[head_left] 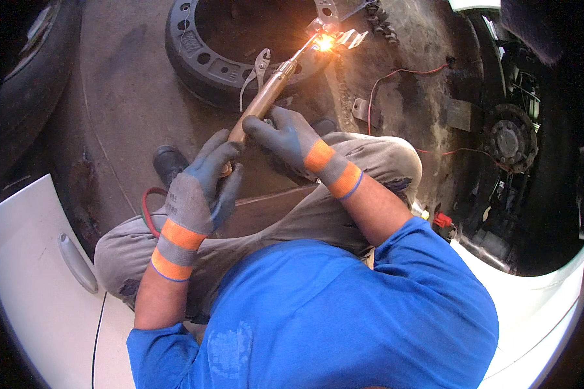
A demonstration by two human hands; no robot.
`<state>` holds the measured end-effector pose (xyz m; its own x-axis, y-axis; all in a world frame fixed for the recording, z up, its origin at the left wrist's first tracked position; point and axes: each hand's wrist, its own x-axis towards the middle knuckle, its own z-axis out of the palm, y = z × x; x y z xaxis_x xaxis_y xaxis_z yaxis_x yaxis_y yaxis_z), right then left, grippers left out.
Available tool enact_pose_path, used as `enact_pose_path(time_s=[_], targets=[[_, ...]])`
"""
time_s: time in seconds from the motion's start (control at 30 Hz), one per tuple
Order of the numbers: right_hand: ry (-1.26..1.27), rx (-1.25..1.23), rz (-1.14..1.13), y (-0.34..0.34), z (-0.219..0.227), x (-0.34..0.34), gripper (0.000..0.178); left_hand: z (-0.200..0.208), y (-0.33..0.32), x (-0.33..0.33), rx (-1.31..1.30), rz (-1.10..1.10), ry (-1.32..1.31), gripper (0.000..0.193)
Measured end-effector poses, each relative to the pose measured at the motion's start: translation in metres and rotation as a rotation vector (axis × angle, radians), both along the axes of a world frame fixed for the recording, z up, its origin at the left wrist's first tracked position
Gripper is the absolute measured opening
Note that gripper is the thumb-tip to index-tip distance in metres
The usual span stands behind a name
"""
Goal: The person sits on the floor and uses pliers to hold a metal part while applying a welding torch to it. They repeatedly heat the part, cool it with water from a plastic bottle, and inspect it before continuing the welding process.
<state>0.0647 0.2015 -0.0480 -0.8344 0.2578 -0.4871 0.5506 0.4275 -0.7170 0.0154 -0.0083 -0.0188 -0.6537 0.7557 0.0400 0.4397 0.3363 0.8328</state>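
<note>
- While both gloved hands close around it, the copper-coloured torch (pixel 261 104) runs from the middle of the head view up toward the upper centre, its thin tip ending in a bright orange flame (pixel 323 43).
- Left hand (pixel 198 191), in a grey glove with an orange cuff, sits just left of centre; its fingers curl shut round the lower end of the torch handle.
- Right hand (pixel 292 139), in a matching glove, lies just right of the handle, its fingers wrapped onto the handle above the left hand.
- At the flame, small shiny metal pieces (pixel 344 35) rest on the rim of a dark round drum (pixel 201 58) with holes in its edge, at the top centre of the frame.
- Pliers (pixel 259 68) lie on the drum's rim, just left of the torch shaft.
- A red hose (pixel 148 209) loops beside the left knee, at centre left.
- Grey trousers and a blue shirt fill the lower middle; a dark shoe (pixel 169 162) shows left of the hands.
- White car body panels (pixel 32 272) curve along the lower left and lower right, and a wheel hub (pixel 511 139) sits at the right edge.
</note>
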Motion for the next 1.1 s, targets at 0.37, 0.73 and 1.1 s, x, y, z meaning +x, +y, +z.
enact_pose_path(time_s=[0.37,0.73,1.1], targets=[[-0.002,-0.024,-0.035,0.001,-0.001,-0.001,0.069,0.004,0.003,-0.001,0.021,0.007,0.005,0.031],[-0.042,-0.026,0.024,-0.001,0.011,-0.002,0.058,0.01,0.002,0.0,0.011,0.016,-0.04,0.029],[0.362,-0.447,0.073,-0.01,0.05,-0.004,0.039,0.027,-0.017,0.003,0.195,0.112,0.01,0.03]])
